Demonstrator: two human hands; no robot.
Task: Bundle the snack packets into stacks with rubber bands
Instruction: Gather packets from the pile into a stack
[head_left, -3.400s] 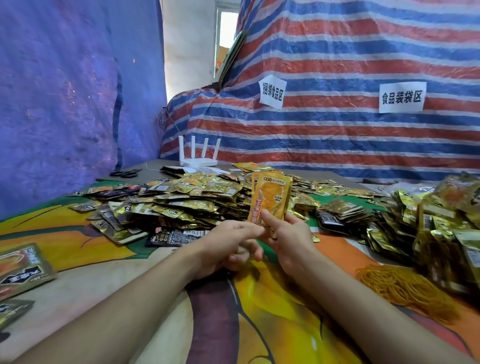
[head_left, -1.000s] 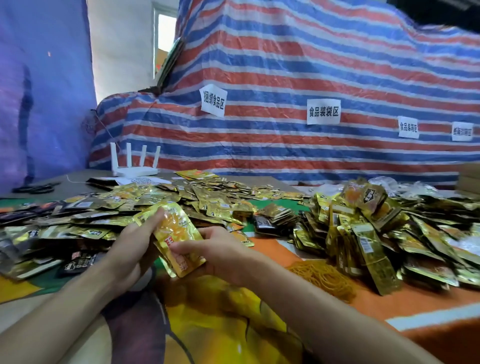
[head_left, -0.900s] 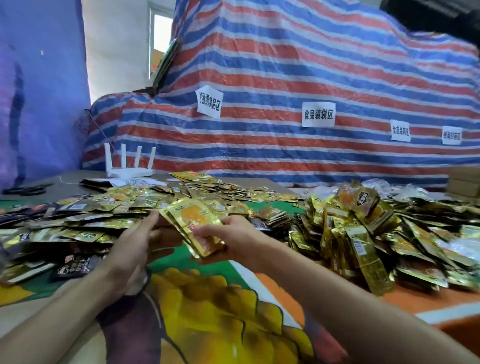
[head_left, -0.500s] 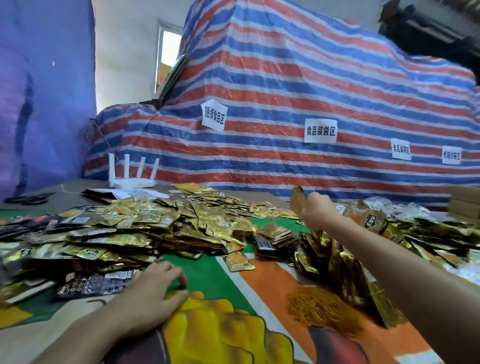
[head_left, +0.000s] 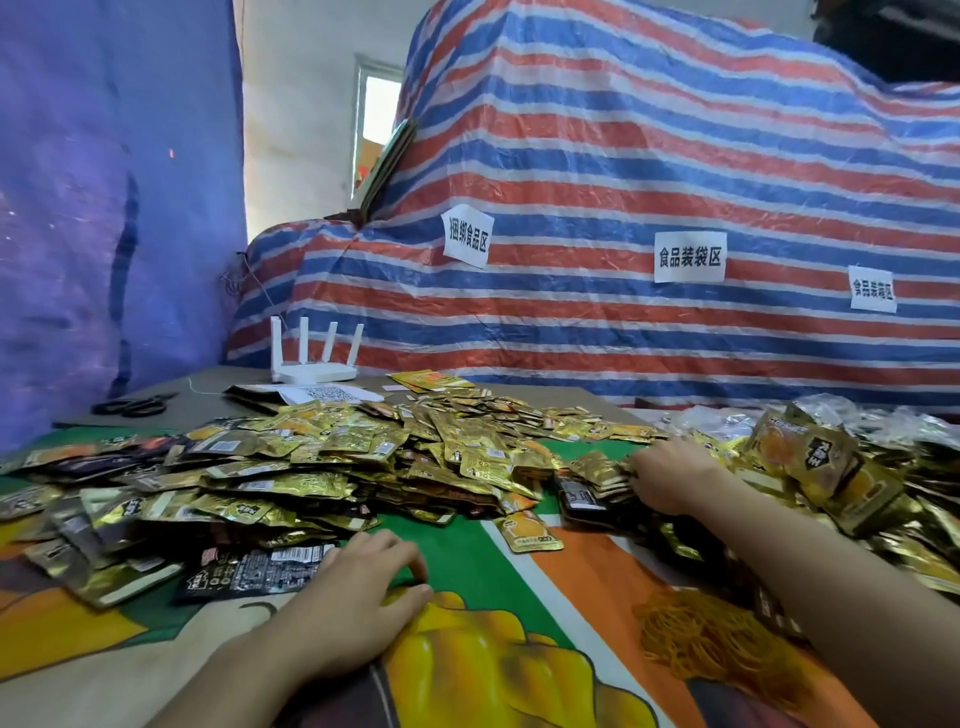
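Near the right edge of the cloth-covered surface (head_left: 457, 551), a person's right hand (head_left: 670, 478) reaches among heaped gold foil snack packets (head_left: 831, 483), fingertips buried, so whether it grips anything cannot be told. The left hand (head_left: 358, 587) rests palm-down, fingers relaxed and holding nothing, beside the loose spread of gold and black packets (head_left: 291, 467) toward the left edge, likely poised for the next stack. Tangled orange-yellow rubber bands (head_left: 717, 644) lie by the near edge, within easy reach.

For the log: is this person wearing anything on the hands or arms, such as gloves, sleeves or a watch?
Nothing worn shows. The left hand and right hand are bare, no gloves. The left forearm and right forearm are bare to the frame's edge: no sleeve, watch or band in view.
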